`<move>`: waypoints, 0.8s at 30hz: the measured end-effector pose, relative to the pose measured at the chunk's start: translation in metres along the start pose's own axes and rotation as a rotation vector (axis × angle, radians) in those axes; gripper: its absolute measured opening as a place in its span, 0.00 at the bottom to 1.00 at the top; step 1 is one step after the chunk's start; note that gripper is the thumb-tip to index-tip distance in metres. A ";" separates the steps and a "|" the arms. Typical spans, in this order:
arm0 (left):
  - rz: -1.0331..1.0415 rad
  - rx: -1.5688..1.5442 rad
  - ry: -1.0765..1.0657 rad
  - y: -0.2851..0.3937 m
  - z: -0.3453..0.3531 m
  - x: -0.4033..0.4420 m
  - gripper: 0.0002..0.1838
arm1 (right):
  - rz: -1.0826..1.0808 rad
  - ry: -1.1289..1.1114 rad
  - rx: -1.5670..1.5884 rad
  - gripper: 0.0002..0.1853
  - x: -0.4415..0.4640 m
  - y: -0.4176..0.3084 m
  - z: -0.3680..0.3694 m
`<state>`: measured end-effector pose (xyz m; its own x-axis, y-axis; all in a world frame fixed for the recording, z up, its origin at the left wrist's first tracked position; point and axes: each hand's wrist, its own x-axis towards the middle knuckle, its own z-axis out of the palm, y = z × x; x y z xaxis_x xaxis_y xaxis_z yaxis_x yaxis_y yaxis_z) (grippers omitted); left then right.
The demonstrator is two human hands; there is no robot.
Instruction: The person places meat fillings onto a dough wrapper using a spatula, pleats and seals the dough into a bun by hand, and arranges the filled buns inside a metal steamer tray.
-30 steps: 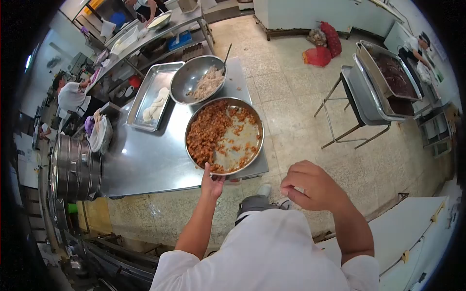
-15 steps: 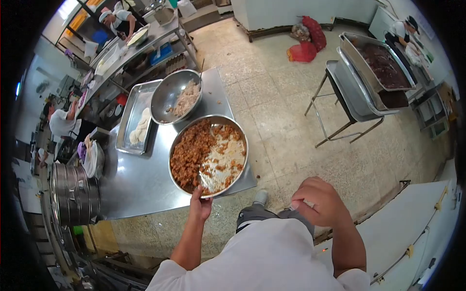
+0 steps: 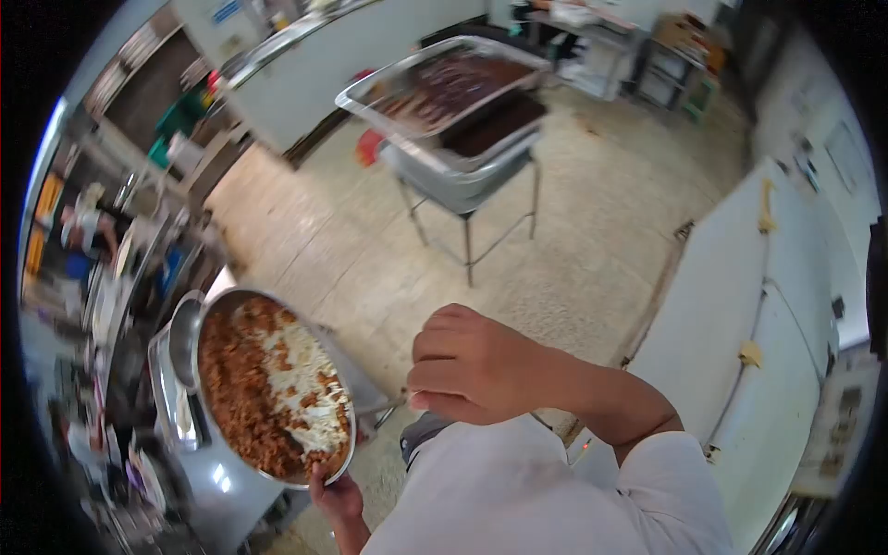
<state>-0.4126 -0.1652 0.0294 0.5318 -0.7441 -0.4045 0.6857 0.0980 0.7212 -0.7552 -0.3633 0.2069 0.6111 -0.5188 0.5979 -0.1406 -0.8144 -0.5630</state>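
Observation:
My left hand (image 3: pixel 340 499) grips the near rim of a large round metal bowl (image 3: pixel 352 421), its thumb over the edge. Reddish-brown chopped filling (image 3: pixel 236 388) is heaped on the bowl's left side, with pale, smeared patches on the right. Held in front of my white shirt, my right hand (image 3: pixel 486 365) is curled with its back toward me. Its palm is hidden, so I cannot see whether anything is inside. Behind the large bowl, a smaller metal bowl (image 3: pixel 183 338) shows partly, beside a metal tray (image 3: pixel 188 421).
The steel table (image 3: pixel 217 499) lies at lower left. Ahead, a deep metal tray (image 3: pixel 388 116) with dark red-brown contents rests on a legged stand (image 3: pixel 469 250). A long white cabinet (image 3: pixel 684 324) runs along the right. A blurred person (image 3: pixel 83 222) is at far left.
My view has swung right, so the table and tray stand appear further left. The large bowl now looks tilted, its rim still in my left hand. My right hand is higher and closer to my middle.

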 end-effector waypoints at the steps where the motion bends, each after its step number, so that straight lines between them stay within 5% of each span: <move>1: 0.015 0.005 -0.038 0.003 0.020 -0.008 0.27 | -0.034 0.047 -0.043 0.08 -0.007 -0.015 -0.018; 3: 0.024 0.000 -0.316 0.017 0.013 -0.015 0.30 | -0.049 0.121 -0.170 0.09 -0.027 -0.071 -0.020; 9: 0.016 0.014 -0.361 0.047 0.020 -0.037 0.34 | -0.015 0.293 -0.464 0.11 -0.073 -0.191 0.009; 10: -0.050 -0.023 -0.498 0.048 0.012 -0.037 0.35 | -0.024 0.277 -0.488 0.11 -0.072 -0.208 0.015; 17: -0.413 0.057 -1.037 -0.038 0.158 -0.031 0.37 | 0.169 0.434 -0.793 0.09 -0.129 -0.199 -0.076; 20: -0.603 0.102 -1.159 -0.018 0.128 -0.015 0.37 | 0.338 0.527 -1.012 0.08 -0.124 -0.259 -0.010; 24: -0.647 0.188 -1.227 -0.160 0.301 -0.032 0.42 | 0.514 0.622 -1.056 0.07 -0.185 -0.148 -0.153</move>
<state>-0.6891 -0.3557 0.0961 -0.6847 -0.7286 -0.0175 0.5110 -0.4971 0.7012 -0.9665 -0.1866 0.2677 -0.1093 -0.6278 0.7707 -0.9531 -0.1539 -0.2605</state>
